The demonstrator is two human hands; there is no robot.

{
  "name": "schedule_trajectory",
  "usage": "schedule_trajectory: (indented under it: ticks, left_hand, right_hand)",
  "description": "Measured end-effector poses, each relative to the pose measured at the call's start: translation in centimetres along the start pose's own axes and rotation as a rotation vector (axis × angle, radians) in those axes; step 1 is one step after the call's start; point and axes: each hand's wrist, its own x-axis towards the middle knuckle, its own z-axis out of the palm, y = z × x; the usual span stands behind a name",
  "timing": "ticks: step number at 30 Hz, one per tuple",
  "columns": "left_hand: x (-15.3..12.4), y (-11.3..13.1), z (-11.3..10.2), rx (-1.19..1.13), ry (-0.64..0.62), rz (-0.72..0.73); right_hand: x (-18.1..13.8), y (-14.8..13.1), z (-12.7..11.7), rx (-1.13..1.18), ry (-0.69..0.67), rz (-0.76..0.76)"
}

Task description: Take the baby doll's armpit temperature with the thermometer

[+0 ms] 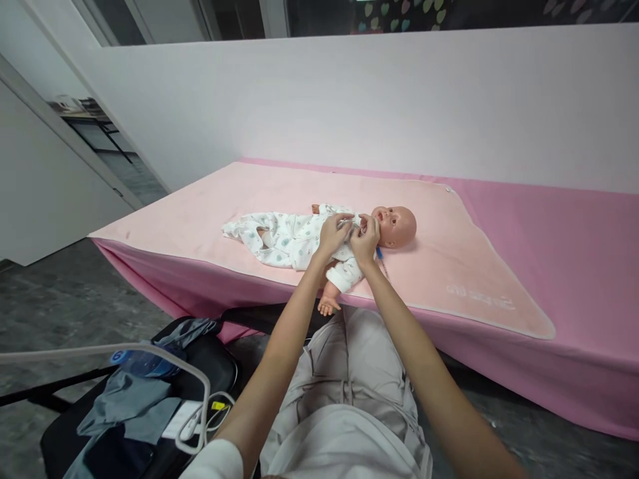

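A baby doll [398, 227] lies on its back on a pale pink mat [479, 266], its bald head toward the right. It wears a white long-sleeved outfit [284, 243] with a small bluish-green print. At the upper chest, just below the chin, my left hand [334, 234] is closed, fingers bent on the outfit's front. Right beside it my right hand [366, 238] pinches the outfit near the neckline. What exactly lies between the fingertips is partly hidden. A small blue piece on a thin cord [380, 253] shows by the doll's neck. One doll hand [328, 303] hangs over the table's front edge.
A pink cloth [589, 266] covers the table, which stands against a white wall [399, 106]. At lower left a black chair [214, 359] holds grey-blue clothing [130, 402], a plastic bottle [144, 362] and a white cable [200, 426]. A door [54, 173] is at far left.
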Motion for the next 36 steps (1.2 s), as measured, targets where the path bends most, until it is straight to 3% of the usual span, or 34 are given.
schedule_trajectory:
  ticks: [3,6,21,36]
  left_hand:
    - [-0.9,-1.7,1.9,0.215,0.048,0.073]
    - [-1.8,-1.8,2.2,0.285,0.083,0.126]
    - [-2.1,-2.3,2.6,0.299,0.145,0.130]
    - [-2.3,-2.1,2.4,0.267,0.166,0.118]
  right_hand:
    - [0.1,-0.3,-0.1,-0.058,-0.061,0.067]
    - [0.3,-0.5,-0.2,-0.090,-0.117,0.095]
    - [0.0,-0.4,-0.4,-0.151,-0.284,0.036]
    - [0.2,-0.9,-0.9,-0.168,-0.282,0.031]
